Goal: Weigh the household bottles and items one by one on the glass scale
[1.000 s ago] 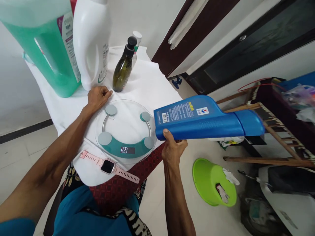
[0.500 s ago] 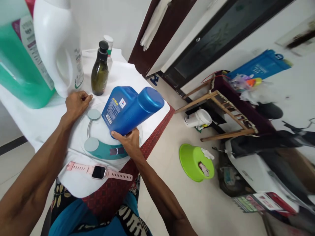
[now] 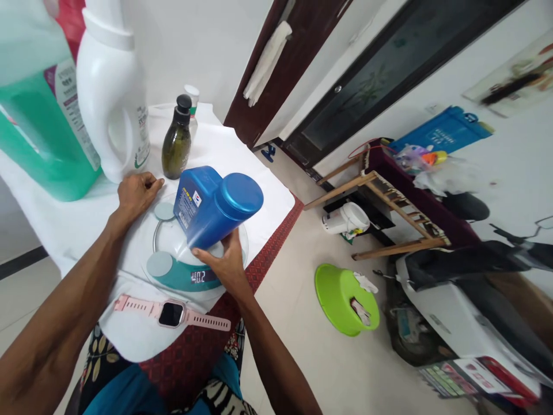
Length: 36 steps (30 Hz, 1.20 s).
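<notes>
Here, cloth-covered table point(image 3: 254, 181); glass scale point(image 3: 159, 264) toward its near edge. Blue bottle point(image 3: 205, 210) mid-scale, long axis upright. Right hand point(image 3: 224, 264) nearer, spread about bottle's base, bottle far-left of palm; clasping or free, cannot tell. Left hand point(image 3: 137, 193) curled, scale's far-left edge, contents hidden.

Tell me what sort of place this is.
Most likely a room in a home, judging by the round clear-glass scale with a teal band, the tall white plastic bottle with a handle, and the lime-green plastic basin.
</notes>
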Available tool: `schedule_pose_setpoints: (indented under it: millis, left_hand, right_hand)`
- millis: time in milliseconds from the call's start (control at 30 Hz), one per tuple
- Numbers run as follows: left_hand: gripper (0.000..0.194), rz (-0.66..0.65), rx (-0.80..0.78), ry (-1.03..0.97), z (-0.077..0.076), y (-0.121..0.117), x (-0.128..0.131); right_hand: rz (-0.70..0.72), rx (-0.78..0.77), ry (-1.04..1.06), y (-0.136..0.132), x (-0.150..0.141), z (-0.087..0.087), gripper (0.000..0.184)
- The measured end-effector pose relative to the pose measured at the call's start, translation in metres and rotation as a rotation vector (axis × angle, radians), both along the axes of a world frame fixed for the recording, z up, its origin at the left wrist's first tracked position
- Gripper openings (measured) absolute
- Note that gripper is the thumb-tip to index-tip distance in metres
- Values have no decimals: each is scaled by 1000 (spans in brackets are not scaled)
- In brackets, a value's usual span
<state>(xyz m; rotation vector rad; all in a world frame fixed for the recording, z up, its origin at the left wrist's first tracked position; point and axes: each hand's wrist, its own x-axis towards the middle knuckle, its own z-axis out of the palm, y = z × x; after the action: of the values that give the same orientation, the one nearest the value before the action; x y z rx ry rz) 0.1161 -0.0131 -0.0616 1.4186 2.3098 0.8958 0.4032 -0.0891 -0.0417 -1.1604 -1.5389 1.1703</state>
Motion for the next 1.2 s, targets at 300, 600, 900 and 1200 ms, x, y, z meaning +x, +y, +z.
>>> schedule_pose_setpoints:
  millis: [300, 600, 900, 1200]
  left_hand:
    - [29, -20, 11, -7, -6, 1, 1]
    - [28, -17, -10, -13, -5, -2, 4]
    - [29, -21, -9, -27, -9, 1, 8]
    - [28, -45, 1, -61, -9, 2, 11]
  right_hand:
    - [-78, 144, 93, -2, 18, 22, 92]
    - [-248, -41, 26, 3, -30, 31, 58]
    - [-306, 404, 27, 131, -24, 55, 75]
    - [-349, 290, -138, 263, -84, 8, 68]
